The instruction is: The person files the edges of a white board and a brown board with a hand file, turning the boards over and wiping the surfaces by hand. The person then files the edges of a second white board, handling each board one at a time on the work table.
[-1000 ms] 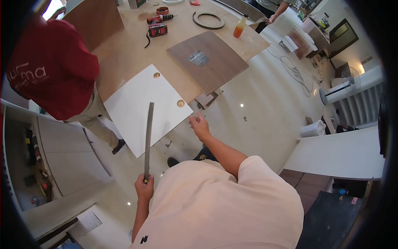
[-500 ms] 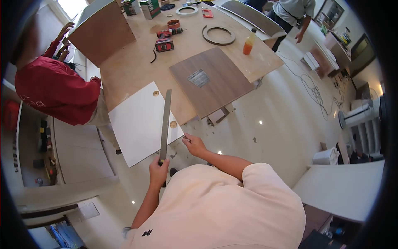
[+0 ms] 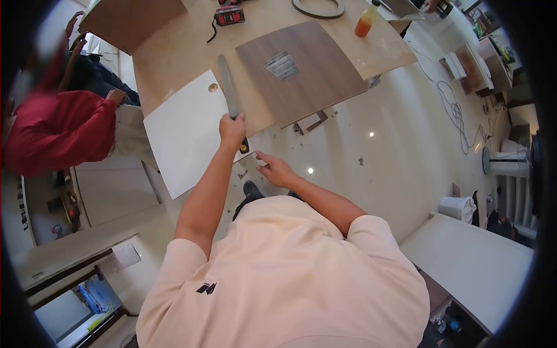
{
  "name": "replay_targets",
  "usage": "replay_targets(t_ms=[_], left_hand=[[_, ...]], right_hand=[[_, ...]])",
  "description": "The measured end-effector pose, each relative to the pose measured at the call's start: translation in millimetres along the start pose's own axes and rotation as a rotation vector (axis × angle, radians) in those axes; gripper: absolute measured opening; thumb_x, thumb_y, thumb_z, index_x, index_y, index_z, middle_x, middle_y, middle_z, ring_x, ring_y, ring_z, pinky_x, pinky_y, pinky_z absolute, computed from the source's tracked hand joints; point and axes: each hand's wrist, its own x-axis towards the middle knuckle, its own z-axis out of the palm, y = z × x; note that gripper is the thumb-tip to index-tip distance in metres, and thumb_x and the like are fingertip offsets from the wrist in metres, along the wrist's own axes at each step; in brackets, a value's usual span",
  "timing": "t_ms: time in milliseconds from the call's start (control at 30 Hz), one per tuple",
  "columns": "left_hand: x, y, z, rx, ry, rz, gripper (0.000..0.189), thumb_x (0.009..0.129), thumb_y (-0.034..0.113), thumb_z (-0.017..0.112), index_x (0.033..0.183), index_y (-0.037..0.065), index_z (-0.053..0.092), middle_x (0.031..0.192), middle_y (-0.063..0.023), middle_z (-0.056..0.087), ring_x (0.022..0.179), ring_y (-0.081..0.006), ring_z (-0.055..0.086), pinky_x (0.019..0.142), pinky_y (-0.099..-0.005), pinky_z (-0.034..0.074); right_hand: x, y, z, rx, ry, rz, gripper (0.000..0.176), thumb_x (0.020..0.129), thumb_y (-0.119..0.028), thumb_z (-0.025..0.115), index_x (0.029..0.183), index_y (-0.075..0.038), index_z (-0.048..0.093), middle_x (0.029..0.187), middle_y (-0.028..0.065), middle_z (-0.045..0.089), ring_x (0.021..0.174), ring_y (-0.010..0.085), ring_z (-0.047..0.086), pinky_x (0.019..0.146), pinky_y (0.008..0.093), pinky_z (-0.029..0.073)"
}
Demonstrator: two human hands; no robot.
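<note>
Metal strip (image 3: 228,87), upper centre, looks thin and springy; your left hand (image 3: 232,131) fists its near end, right hand (image 3: 277,170) open, empty.

The tan worktop (image 3: 174,52) carries a white panel (image 3: 185,127) overhanging its near edge and a brown wood-grain panel (image 3: 307,69) just beside it. A red drill (image 3: 229,14), a grey ring (image 3: 316,7) and an orange bottle (image 3: 364,26) sit farther back.

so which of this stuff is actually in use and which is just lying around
In use: long file in left hand; white panel beside it; right hand open near panel's corner.
Lying about: brown panel, drill, orange bottle, ring.
</note>
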Motion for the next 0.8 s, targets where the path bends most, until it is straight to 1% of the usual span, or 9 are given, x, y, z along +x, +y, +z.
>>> replay_targets(t_ms=[167, 233, 333, 433, 500, 567, 600, 667, 800], left_hand=[[5, 27, -7, 0.022, -0.031, -0.052, 0.028, 0.089, 0.021, 0.067, 0.097, -0.006, 0.064, 0.09, -0.0202, 0.07, 0.083, -0.0342, 0.069, 0.075, -0.0432, 0.053], [0, 44, -8, 0.021, -0.074, -0.111, 0.028, 0.089, 0.02, 0.066, 0.098, -0.006, 0.064, 0.09, -0.0199, 0.071, 0.082, -0.0329, 0.07, 0.075, -0.0431, 0.053], [12, 33, 0, 0.018, -0.092, -0.143, 0.031, 0.087, 0.023, 0.067, 0.099, -0.005, 0.063, 0.09, -0.0216, 0.07, 0.083, -0.036, 0.07, 0.075, -0.044, 0.054], [26, 12, 12, 0.17, -0.036, -0.007, 0.035, 0.083, 0.027, 0.068, 0.099, -0.004, 0.064, 0.091, -0.0247, 0.07, 0.084, -0.0414, 0.069, 0.076, -0.0459, 0.054], [30, 8, 19, 0.242, -0.027, -0.034, 0.038, 0.081, 0.029, 0.068, 0.1, -0.004, 0.064, 0.096, -0.0284, 0.069, 0.091, -0.0451, 0.068, 0.081, -0.0472, 0.054], [13, 38, 14, 0.363, -0.035, -0.006, 0.035, 0.081, 0.026, 0.067, 0.098, -0.005, 0.068, 0.102, -0.0308, 0.067, 0.1, -0.0445, 0.066, 0.088, -0.0473, 0.054], [14, 40, 19, 0.393, -0.003, -0.039, 0.032, 0.082, 0.024, 0.066, 0.094, -0.005, 0.069, 0.101, -0.0306, 0.068, 0.098, -0.0443, 0.067, 0.087, -0.0478, 0.054], [11, 45, 20, 0.429, -0.038, -0.04, 0.028, 0.083, 0.021, 0.064, 0.094, -0.005, 0.07, 0.101, -0.0304, 0.068, 0.099, -0.0439, 0.067, 0.087, -0.048, 0.054], [6, 49, 18, 0.503, -0.106, 0.044, 0.023, 0.085, 0.014, 0.06, 0.095, -0.004, 0.07, 0.1, -0.0292, 0.068, 0.097, -0.0441, 0.067, 0.086, -0.0492, 0.054]], right_hand=[[-1, -9, 3, 0.112, -0.032, 0.075, 0.066, 0.09, -0.016, 0.065, 0.151, -0.015, 0.038, 0.127, 0.0185, 0.063, 0.104, 0.0335, 0.065, 0.092, 0.0371, 0.05], [2, 4, 8, 0.015, -0.031, 0.033, 0.067, 0.093, -0.016, 0.063, 0.153, -0.014, 0.034, 0.131, 0.0159, 0.061, 0.095, 0.0273, 0.067, 0.089, 0.0339, 0.051], [2, 19, 14, 0.036, 0.002, 0.037, 0.067, 0.094, -0.016, 0.062, 0.154, -0.012, 0.032, 0.131, 0.0151, 0.061, 0.091, 0.0242, 0.068, 0.086, 0.0323, 0.052], [-3, 22, 16, 0.047, 0.051, 0.015, 0.066, 0.093, -0.015, 0.063, 0.153, -0.01, 0.033, 0.13, 0.0159, 0.062, 0.089, 0.0245, 0.069, 0.084, 0.0328, 0.052], [2, 22, 13, 0.017, 0.059, -0.05, 0.065, 0.093, -0.015, 0.063, 0.151, -0.008, 0.036, 0.129, 0.0164, 0.062, 0.087, 0.0234, 0.069, 0.082, 0.0334, 0.053], [4, 16, 6, 0.103, 0.039, -0.001, 0.063, 0.094, -0.013, 0.062, 0.15, -0.003, 0.036, 0.129, 0.0161, 0.062, 0.086, 0.0171, 0.067, 0.079, 0.0314, 0.053], [5, 13, 2, 0.181, 0.038, 0.042, 0.06, 0.095, -0.02, 0.062, 0.147, -0.001, 0.039, 0.128, 0.0179, 0.063, 0.096, 0.0265, 0.07, 0.086, 0.0343, 0.052], [9, 12, -5, 0.238, 0.055, 0.069, 0.059, 0.095, -0.02, 0.061, 0.145, 0.002, 0.04, 0.126, 0.0187, 0.064, 0.096, 0.0247, 0.071, 0.085, 0.0336, 0.053], [14, 9, -16, 0.168, 0.062, 0.094, 0.051, 0.096, -0.021, 0.062, 0.138, 0.005, 0.051, 0.109, 0.0109, 0.07, 0.086, 0.0144, 0.067, 0.07, 0.0269, 0.051]])
